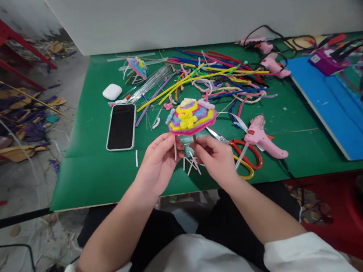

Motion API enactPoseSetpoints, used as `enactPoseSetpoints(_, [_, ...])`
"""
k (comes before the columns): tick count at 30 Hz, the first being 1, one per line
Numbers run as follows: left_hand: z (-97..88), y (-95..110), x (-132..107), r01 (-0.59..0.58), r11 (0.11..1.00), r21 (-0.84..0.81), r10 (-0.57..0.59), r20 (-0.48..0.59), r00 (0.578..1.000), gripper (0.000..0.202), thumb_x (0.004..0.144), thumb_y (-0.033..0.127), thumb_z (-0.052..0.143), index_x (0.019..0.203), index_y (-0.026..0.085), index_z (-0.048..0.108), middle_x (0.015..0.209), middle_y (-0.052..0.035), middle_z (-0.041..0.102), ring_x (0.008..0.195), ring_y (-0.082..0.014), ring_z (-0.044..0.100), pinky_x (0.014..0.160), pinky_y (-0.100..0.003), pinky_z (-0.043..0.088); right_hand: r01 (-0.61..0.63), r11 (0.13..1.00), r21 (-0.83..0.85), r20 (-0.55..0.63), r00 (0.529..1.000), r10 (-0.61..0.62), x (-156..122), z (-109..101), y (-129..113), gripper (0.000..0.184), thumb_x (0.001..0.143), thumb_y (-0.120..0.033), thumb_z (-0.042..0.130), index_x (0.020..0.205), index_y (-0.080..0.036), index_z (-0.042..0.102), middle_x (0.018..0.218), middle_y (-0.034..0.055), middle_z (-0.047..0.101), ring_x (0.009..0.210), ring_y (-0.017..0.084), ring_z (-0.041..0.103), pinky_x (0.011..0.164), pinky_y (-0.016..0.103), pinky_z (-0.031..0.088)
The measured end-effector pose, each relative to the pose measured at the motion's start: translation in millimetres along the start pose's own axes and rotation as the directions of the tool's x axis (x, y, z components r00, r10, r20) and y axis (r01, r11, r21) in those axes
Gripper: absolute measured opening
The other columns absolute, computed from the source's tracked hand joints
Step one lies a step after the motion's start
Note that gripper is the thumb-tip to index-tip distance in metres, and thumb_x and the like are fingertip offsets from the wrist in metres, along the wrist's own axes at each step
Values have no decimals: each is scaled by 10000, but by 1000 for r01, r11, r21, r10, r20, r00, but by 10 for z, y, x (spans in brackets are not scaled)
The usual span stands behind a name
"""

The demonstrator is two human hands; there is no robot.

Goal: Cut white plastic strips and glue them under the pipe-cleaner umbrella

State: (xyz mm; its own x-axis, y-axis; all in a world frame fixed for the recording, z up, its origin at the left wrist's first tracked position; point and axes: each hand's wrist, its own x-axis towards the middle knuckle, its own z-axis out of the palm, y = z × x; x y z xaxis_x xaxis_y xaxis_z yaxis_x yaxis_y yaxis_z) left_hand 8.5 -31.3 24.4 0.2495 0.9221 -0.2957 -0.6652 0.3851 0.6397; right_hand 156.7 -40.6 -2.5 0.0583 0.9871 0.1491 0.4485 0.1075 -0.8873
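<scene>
I hold the fuzzy umbrella-shaped ornament (188,119) over the near half of the green table (83,174), its brown stem (194,138) pinched in my right hand (216,156), a thin white strip (175,151) between fingers of my left hand (160,163), just below the rim. Stem points down toward me, domed top away, broad side running left-right. Pink-edged canopy, banded yellow, purple, blue; yellow flower facing me.

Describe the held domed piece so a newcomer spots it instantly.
Look to the front of the green table, where the left hand and right hand nearly meet. Above them, on a brown stick pinched in the right hand, sits the domed piece: striped, pink-rimmed, with a yellow flower. Unlike the similar piece at the table's back, it is hand-held.
</scene>
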Motion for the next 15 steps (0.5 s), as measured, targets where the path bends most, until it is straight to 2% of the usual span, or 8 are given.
enactPoseSetpoints(9, [-7,10,-3,11,1000,-12,-11,20,1000,121,741,240,696,740,146,620,683,21,592,674,-72,555,617,-190,458,27,999,-22,-1,1000,-27,-4,6,25,144,825,-327,560,796,-206,632,686,-6,684,578,135,635,563,242,482])
enactPoseSetpoints(15, [3,15,-11,-2,1000,10,2,21,1000,108,741,236,698,758,151,634,707,20,606,679,-69,562,621,-186,456,-22,1000,17,7,1000,22,-15,14,-1,150,807,-346,581,778,-208,632,594,-26,634,490,120,590,505,232,464])
